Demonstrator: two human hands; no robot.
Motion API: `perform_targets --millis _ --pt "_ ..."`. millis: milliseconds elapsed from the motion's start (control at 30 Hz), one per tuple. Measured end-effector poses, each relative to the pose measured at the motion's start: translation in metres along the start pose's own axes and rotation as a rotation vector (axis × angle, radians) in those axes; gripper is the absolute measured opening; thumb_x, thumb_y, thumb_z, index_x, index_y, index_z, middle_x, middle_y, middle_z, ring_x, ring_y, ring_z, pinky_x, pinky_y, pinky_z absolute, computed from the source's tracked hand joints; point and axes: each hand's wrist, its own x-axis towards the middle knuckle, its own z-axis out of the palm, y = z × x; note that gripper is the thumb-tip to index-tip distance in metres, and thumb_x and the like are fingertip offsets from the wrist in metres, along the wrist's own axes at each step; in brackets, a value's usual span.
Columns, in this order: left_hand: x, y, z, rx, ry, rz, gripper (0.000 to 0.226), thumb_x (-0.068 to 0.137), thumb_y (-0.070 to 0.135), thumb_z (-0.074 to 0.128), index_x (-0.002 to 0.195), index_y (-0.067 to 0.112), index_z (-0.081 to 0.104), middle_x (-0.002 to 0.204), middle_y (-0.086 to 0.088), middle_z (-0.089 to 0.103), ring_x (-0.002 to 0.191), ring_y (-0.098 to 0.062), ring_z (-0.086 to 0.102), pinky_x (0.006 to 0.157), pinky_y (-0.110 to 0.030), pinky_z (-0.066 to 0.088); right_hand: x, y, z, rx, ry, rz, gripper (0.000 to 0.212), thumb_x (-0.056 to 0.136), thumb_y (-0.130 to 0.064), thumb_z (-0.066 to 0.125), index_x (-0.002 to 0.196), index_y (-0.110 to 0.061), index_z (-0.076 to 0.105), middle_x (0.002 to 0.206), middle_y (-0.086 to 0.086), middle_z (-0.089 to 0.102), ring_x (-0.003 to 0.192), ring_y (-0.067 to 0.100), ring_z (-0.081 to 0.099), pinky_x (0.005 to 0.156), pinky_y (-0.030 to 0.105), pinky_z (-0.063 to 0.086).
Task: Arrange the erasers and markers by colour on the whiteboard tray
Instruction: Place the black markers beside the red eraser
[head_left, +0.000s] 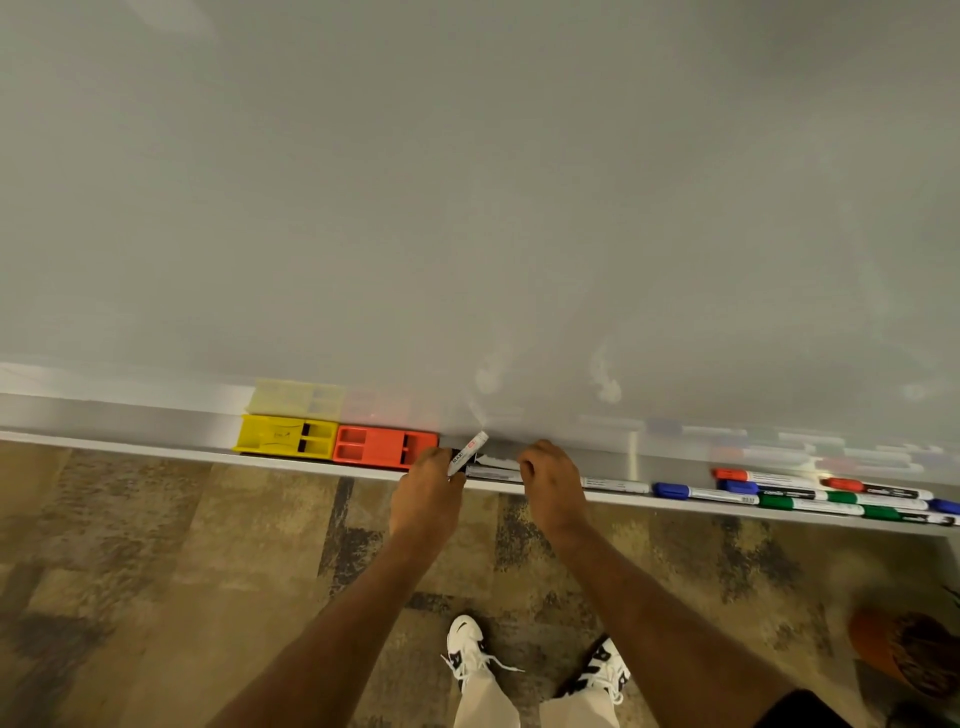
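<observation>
A yellow eraser (285, 436) and an orange-red eraser (382, 448) lie side by side on the whiteboard tray (130, 441). My left hand (427, 486) holds a white-barrelled marker (469, 452), tilted up over the tray just right of the red eraser. My right hand (550, 480) rests on the tray over other white markers (493, 470), its fingers curled; whether it grips one is hidden. Farther right lie a blue marker (701, 492), red markers (753, 475), green markers (805, 504) and more blue ones.
The whiteboard (467, 208) rises behind the tray. Patterned carpet (156, 571) lies below, with my shoes (470, 649) on it. An orange-brown round object (904, 649) sits on the floor at the lower right.
</observation>
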Motion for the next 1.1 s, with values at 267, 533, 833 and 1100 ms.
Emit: perform_targets --millis 267,533,833,1100 --pt "-0.015 0.005 -0.013 0.063 -0.004 0.142 0.027 0.093 0.038 0.046 0.106 0.016 0.055 0.106 0.001 0.043 0.064 -0.013 0.051 0.053 -0.031 0.046 -0.011 -0.01 -0.022 0.216 0.003 0.021 0.019 0.088 -0.014 0.058 0.103 -0.017 0.07 0.093 -0.005 0.065 0.081 0.009 0.058 0.071 0.021 0.049" --pt "-0.023 0.02 -0.025 0.073 -0.114 0.425 0.036 0.094 0.021 0.038 0.124 0.016 0.058 0.103 0.003 0.048 0.084 -0.013 0.05 0.073 -0.03 0.047 -0.029 -0.036 -0.063 0.913 -0.074 0.292 0.01 0.088 -0.011 0.065 0.095 -0.015 0.071 0.082 0.01 0.073 0.065 0.027 0.067 0.055 0.041 0.057" --pt "-0.02 0.039 -0.026 -0.535 0.058 -0.078 0.028 0.08 0.026 0.076 0.106 0.024 0.065 0.094 0.011 0.065 0.085 -0.003 0.063 0.072 -0.019 0.052 -0.037 -0.018 -0.078 1.011 0.162 0.354 0.016 0.086 0.002 0.064 0.087 -0.011 0.073 0.074 0.015 0.072 0.064 0.025 0.068 0.06 0.027 0.058" --pt "-0.018 0.045 -0.024 -0.687 0.128 -0.288 0.023 0.081 0.015 0.076 0.098 0.024 0.065 0.083 0.008 0.068 0.074 -0.003 0.063 0.053 -0.01 0.045 -0.037 -0.012 -0.069 1.149 0.262 0.437 0.013 0.085 0.004 0.065 0.096 -0.003 0.067 0.082 0.016 0.072 0.069 0.026 0.071 0.062 0.028 0.059"
